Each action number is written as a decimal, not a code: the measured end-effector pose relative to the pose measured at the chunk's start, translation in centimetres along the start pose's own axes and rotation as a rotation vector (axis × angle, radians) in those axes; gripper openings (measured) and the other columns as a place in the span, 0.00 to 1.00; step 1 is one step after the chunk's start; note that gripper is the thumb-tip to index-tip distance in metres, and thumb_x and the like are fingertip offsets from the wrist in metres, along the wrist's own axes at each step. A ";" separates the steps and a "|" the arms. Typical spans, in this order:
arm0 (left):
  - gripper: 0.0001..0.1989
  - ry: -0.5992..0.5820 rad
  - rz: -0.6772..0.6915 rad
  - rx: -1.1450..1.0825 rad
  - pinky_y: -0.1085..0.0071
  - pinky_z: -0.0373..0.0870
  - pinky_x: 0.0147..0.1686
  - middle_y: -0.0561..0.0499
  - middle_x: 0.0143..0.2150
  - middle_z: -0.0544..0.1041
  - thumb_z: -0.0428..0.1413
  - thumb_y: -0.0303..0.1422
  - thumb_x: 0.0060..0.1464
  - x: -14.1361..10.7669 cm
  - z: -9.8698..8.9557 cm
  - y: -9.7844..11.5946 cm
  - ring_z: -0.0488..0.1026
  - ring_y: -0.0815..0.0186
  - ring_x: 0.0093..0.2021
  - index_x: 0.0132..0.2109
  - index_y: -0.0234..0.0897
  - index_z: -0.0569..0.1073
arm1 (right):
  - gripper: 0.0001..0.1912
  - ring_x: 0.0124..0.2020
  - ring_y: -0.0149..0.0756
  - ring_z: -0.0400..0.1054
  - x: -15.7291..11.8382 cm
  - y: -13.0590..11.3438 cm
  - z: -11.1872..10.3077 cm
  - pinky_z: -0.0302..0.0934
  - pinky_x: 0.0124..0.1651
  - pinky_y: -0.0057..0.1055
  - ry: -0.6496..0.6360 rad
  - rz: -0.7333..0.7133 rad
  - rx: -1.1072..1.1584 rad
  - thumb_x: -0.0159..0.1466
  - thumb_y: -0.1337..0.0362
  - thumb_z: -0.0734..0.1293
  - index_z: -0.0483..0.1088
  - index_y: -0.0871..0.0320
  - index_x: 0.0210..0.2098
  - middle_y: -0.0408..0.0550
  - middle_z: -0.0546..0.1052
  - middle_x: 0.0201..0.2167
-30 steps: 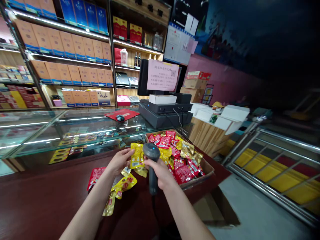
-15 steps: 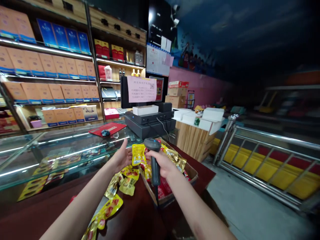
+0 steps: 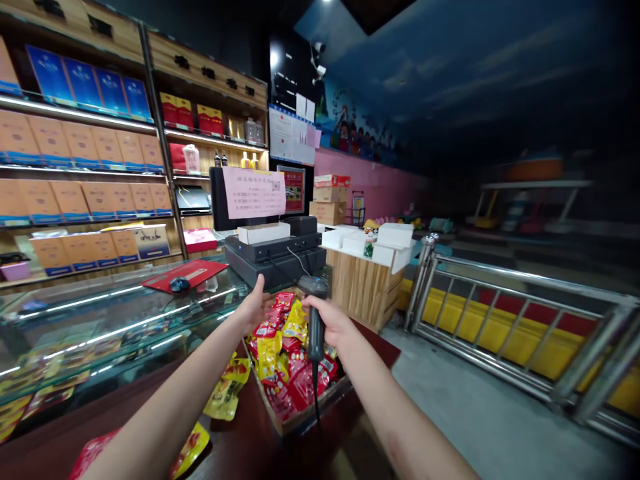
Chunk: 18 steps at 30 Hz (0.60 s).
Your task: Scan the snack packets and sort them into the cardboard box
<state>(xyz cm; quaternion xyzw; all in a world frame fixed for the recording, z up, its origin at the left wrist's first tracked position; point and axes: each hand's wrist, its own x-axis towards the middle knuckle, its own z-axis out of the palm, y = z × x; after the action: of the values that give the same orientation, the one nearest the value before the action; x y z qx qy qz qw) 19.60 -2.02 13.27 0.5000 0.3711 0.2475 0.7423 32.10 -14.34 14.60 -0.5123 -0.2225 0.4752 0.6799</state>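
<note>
My right hand [image 3: 333,323] is wrapped round the handle of a dark grey barcode scanner [image 3: 316,333], held upright with its cable hanging down. Beneath it stands a shallow cardboard box [image 3: 265,408] full of red snack packets [image 3: 303,387] and yellow snack packets [image 3: 270,353]. At the box's far left corner is my left hand [image 3: 254,308], open with the thumb pointing up. Its fingertips are close to the red packets; whether they touch cannot be made out. Several loose yellow packets [image 3: 227,393] lie on the counter left of the box, partly hidden by my left forearm.
A glass display counter [image 3: 115,313] runs along the left, with a computer mouse [image 3: 179,285] on a red folder [image 3: 200,272]. Behind the box stand a monitor [image 3: 218,200] and a black cash drawer [image 3: 240,263]. A metal railing [image 3: 500,267] stands to the right.
The view has swung right and tilted up. The yellow packet beside my left hand no longer shows there; red packets are in that spot. The scanner stays in my right hand.
</note>
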 end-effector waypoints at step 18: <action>0.39 0.371 -0.007 -0.107 0.67 0.66 0.44 0.36 0.54 0.68 0.44 0.61 0.48 -7.9 -17.3 -5.6 0.67 0.55 0.53 0.52 0.31 0.67 | 0.07 0.19 0.25 0.60 -1.3 13.3 10.9 0.56 0.24 0.23 -0.287 0.216 -0.050 0.45 0.71 0.68 0.67 0.61 0.25 0.39 0.69 0.17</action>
<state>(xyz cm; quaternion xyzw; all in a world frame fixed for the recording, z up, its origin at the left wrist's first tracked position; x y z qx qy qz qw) 1.00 -0.29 6.59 0.4041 0.4898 0.3523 0.6875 17.37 -9.87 6.87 -0.4771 -0.2727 0.6078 0.5732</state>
